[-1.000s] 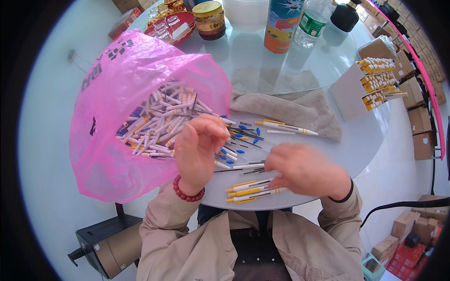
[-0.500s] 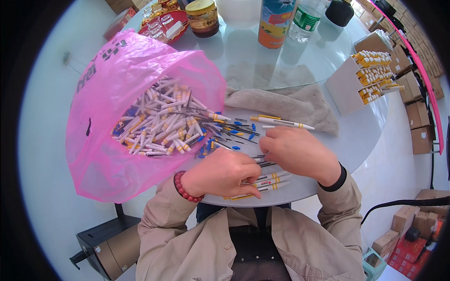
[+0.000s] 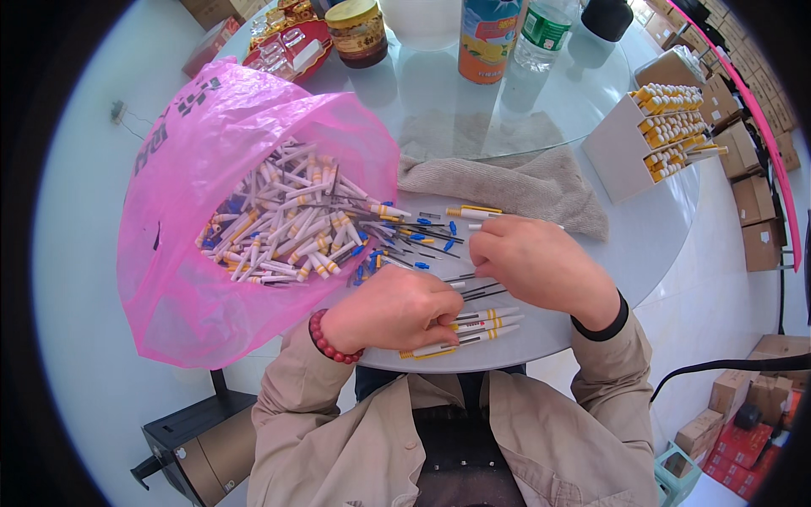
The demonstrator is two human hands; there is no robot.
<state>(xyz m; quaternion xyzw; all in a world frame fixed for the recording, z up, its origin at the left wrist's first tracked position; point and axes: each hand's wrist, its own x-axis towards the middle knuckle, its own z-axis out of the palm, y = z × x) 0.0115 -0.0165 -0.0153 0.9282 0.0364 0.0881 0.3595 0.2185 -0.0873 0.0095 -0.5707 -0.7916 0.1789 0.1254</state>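
Note:
My left hand [image 3: 395,309], with a red bead bracelet, is closed above the table's near edge, its thumb drawn against its fingers. A white end shows beside its index finger; what it grips is mostly hidden. To its right, my right hand [image 3: 541,264] is closed in a pinch over dark pen refills [image 3: 481,291]; its fingertips hide whatever is between them. Several white pens [image 3: 486,325] lie side by side under and beside my left hand. Beyond my hands are blue plastic pieces [image 3: 449,246], more refills and a white pen with a yellow clip [image 3: 473,211].
A pink plastic bag [image 3: 169,279] full of white-and-yellow pen barrels [image 3: 296,211] lies open at the left. A grey towel [image 3: 541,190] lies farther back. A white box of pens [image 3: 621,152] stands at the right. A jar [image 3: 356,38], an orange container [image 3: 486,42] and a bottle [image 3: 541,38] stand behind.
My left thumb has pulled in toward its fingers, showing more of the white pens beneath. My right hand stays pinched in nearly the same place. The whole view has shifted slightly.

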